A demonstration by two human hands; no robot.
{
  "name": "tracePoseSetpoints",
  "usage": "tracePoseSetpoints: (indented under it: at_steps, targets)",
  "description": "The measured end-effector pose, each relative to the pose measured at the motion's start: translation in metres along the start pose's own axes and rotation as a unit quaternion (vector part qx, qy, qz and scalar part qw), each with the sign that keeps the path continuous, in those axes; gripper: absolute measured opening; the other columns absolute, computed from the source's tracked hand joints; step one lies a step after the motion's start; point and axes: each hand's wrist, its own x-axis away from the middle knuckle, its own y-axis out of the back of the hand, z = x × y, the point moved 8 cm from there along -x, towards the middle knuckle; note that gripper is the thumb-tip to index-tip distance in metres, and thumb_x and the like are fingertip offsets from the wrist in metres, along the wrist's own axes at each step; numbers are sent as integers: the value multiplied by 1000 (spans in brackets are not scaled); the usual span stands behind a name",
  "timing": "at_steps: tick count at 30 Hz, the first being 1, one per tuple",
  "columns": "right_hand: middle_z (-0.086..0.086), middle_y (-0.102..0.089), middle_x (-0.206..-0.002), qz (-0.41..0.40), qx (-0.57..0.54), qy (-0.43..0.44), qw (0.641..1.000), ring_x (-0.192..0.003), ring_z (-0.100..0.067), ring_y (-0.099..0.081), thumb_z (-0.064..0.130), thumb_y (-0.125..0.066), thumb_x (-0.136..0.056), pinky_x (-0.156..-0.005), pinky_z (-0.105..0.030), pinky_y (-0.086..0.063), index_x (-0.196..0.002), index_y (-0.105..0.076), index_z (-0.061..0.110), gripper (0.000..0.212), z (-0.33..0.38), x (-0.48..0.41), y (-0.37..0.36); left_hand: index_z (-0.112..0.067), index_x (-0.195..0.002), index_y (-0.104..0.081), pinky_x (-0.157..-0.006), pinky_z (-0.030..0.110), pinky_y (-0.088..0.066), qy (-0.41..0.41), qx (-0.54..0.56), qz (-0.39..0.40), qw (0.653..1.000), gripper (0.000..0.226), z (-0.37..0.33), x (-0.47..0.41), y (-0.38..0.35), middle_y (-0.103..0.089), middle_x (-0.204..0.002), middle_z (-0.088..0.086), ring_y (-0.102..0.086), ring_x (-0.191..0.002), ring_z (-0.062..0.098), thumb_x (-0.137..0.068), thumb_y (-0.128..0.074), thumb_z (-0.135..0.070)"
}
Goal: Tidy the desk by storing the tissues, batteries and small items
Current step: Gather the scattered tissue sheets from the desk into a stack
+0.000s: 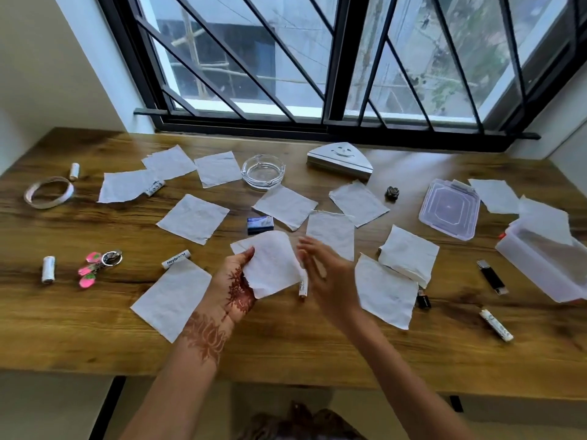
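Note:
My left hand (pixel 236 285) pinches a white tissue (pixel 271 265) lifted above the middle of the wooden desk (pixel 286 344). Just right of that tissue hovers my right hand (pixel 320 268), blurred, fingers loosely spread and holding nothing. Several more tissues lie scattered flat, such as one at the front left (pixel 171 304) and a folded stack (pixel 408 254) on the right. White batteries lie about: one at the left edge (pixel 48 269), one labelled Heybright (pixel 175 259), one at the front right (pixel 496 325), one partly hidden below the held tissue (pixel 303 289).
A metal tissue holder (pixel 341 161) and a glass ashtray (pixel 263 171) stand near the window. At the right sit a clear lid (pixel 449 209) and an open plastic box (pixel 546 265). A tape roll (pixel 48 192), pink keychain (pixel 98 268), blue matchbox (pixel 260 224) and black USB stick (pixel 491 277) lie around.

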Motion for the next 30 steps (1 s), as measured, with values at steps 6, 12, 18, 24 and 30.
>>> tracePoseSetpoints:
  at_steps: [6,12,18,24,30]
  targets:
    - [-12,-58,-127,140,209,-33,967,-133,-27,-39,6,-67,-80,-106,-36,-33,-104,-69,6,24,-80,-20,18,-7,-94,-63,-55,33,-57,-25,16,-27,999,19,-3,-1,3,-73,-67,6,-70,-66,20,-95,-47,-17]
    - [-15,-64,-116,127,266,-14,956,-126,-35,-46,3,-71,-75,-101,-44,-41,-82,-69,4,7,-89,-20,18,-8,-88,-62,-51,35,-56,-36,29,-62,997,16,-1,-3,0,-73,-66,7,-64,-82,24,-94,-49,-16]
    - [-16,-66,-105,144,300,10,943,-113,-31,-56,5,-64,-82,-93,-37,-49,-94,-65,-2,14,-84,-31,8,-8,-93,-63,-51,37,-57,-38,41,-66,996,15,2,-6,-4,-73,-73,9,-70,-67,24,-93,-50,-17]
    - [-4,-64,-111,96,41,-159,982,-96,-10,-56,18,-60,-88,-83,-24,-47,-97,-63,10,12,-60,-44,23,-8,-88,-61,-60,37,-57,-50,54,-88,993,16,2,-4,-7,-67,-84,10,-64,-78,24,-94,-49,-18]
    - [2,-52,-135,205,-4,-128,970,-123,-14,-47,21,-55,-90,-96,-25,-37,-78,-48,29,16,7,-30,-14,-6,-97,-61,-92,48,-49,-33,43,-117,992,22,9,-3,-2,-66,-99,16,-63,-92,32,-91,-53,-25]
